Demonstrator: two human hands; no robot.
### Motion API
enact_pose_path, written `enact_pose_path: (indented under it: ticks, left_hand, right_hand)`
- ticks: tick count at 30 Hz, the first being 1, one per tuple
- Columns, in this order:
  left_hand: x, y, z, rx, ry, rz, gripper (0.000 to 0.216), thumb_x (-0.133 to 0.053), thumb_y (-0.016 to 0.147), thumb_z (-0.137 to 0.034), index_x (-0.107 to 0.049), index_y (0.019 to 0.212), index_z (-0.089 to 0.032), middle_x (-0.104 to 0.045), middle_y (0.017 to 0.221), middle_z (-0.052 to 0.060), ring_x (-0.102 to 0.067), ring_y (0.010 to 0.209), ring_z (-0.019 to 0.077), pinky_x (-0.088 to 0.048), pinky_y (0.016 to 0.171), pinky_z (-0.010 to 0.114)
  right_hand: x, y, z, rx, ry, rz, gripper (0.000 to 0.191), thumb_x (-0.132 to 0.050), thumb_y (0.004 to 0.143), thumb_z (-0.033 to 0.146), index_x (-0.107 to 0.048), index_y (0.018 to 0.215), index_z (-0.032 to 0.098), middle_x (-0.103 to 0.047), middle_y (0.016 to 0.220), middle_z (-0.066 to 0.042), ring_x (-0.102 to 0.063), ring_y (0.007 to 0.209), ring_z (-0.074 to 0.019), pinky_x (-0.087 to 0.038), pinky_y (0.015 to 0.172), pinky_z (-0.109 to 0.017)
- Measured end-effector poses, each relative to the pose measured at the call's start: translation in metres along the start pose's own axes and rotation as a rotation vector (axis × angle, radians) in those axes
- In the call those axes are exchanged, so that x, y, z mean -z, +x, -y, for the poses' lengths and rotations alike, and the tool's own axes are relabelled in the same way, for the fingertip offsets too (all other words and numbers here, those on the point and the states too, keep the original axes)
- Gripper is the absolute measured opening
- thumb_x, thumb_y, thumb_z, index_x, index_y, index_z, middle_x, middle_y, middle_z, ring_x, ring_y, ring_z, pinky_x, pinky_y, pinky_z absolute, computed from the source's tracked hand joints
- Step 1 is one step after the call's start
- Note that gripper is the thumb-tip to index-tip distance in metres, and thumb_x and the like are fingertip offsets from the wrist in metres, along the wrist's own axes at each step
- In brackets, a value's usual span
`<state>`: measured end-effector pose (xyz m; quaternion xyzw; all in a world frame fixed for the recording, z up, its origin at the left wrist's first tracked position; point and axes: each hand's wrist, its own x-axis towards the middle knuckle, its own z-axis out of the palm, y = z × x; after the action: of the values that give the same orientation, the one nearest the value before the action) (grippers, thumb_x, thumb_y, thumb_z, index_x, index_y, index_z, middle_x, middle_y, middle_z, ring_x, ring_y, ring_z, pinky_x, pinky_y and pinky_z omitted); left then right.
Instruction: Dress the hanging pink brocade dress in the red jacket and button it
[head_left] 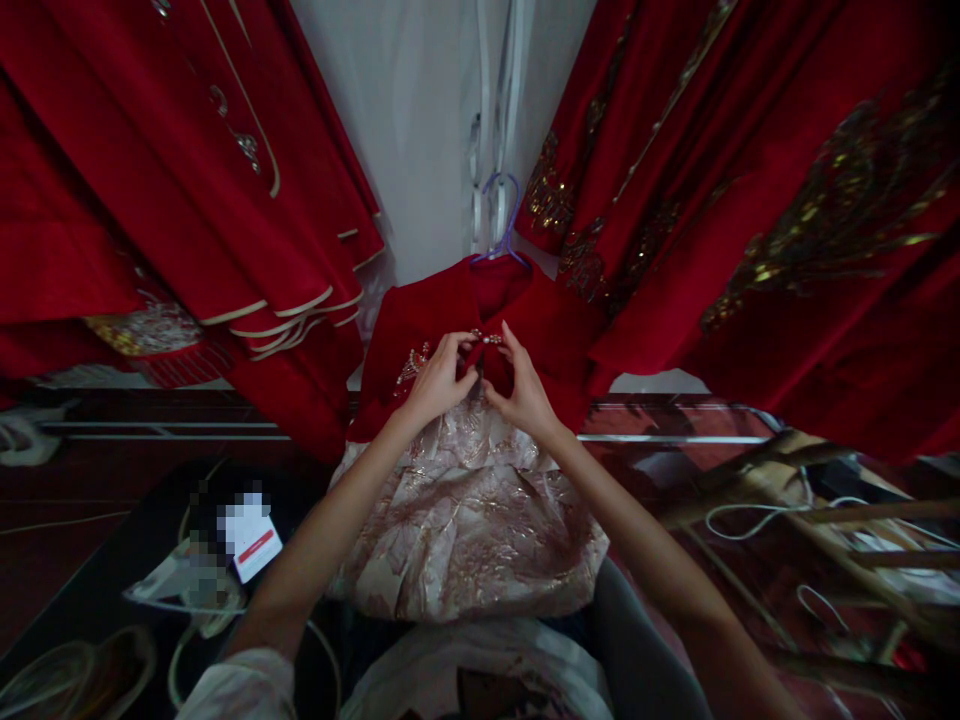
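A small red jacket (420, 330) with a pale brocade skirt (465, 520) hangs in front of me on a purple hanger (504, 225). My left hand (437, 380) and my right hand (523, 385) meet at the jacket's front, just below the collar. Both pinch the red fabric around a pearl clasp (486, 338) between them. The fingers of each hand are closed on the cloth edges.
Long red embroidered gowns (225, 200) hang on the left, and more gowns (750, 200) on the right, flanking a white wall. A metal rail (150, 430) runs behind. A white tag (251, 535) and cables lie lower left; wooden sticks and cords (825, 510) lie at right.
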<state>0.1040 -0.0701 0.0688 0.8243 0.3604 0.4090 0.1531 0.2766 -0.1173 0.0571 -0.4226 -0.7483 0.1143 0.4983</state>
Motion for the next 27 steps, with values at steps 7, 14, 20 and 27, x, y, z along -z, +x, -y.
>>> enact_pose_path:
  ticks: [7,14,20,27]
  left_hand:
    - [0.015,-0.059,0.010,0.176,0.216,0.075,0.044,-0.058,0.076,-0.018,-0.048,0.118,-0.023,-0.058,0.109,0.006,-0.059,0.086,0.0199,-0.050,0.076,0.034]
    - [0.028,-0.083,0.026,0.222,0.414,-0.028,0.016,-0.049,0.089,-0.030,-0.057,0.101,-0.023,-0.062,0.092,0.008,-0.062,0.086,0.0264,-0.048,0.078,0.036]
    - [0.036,-0.069,-0.003,0.291,0.042,-0.042,0.015,-0.043,0.094,-0.035,-0.050,0.102,-0.025,-0.058,0.068,-0.001,-0.060,0.058,0.0192,-0.043,0.061,0.027]
    - [-0.018,-0.068,-0.044,0.255,-0.134,0.082,0.023,-0.042,0.092,-0.021,-0.043,0.114,-0.024,-0.058,0.070,0.000,-0.060,0.057,0.0180,-0.045,0.063,0.028]
  right_hand:
    - [0.011,-0.064,-0.027,0.008,-0.544,0.013,0.074,-0.050,0.078,0.007,-0.033,0.147,0.027,-0.038,0.150,-0.011,-0.043,0.132,-0.0293,-0.037,0.106,-0.052]
    - [0.054,-0.057,-0.037,-0.101,-0.473,-0.138,0.025,-0.052,0.086,0.022,-0.063,0.108,0.020,-0.067,0.101,-0.010,-0.062,0.096,-0.0256,-0.049,0.086,-0.040]
    - [0.101,-0.021,0.006,-0.364,-0.265,-0.190,0.024,-0.047,0.092,0.038,-0.061,0.092,0.019,-0.067,0.075,-0.004,-0.062,0.067,-0.0182,-0.044,0.060,-0.027]
    - [0.099,0.027,0.063,-0.234,-0.189,-0.146,0.020,-0.047,0.092,0.036,-0.057,0.084,0.021,-0.060,0.072,-0.002,-0.056,0.067,-0.0163,-0.044,0.065,-0.028]
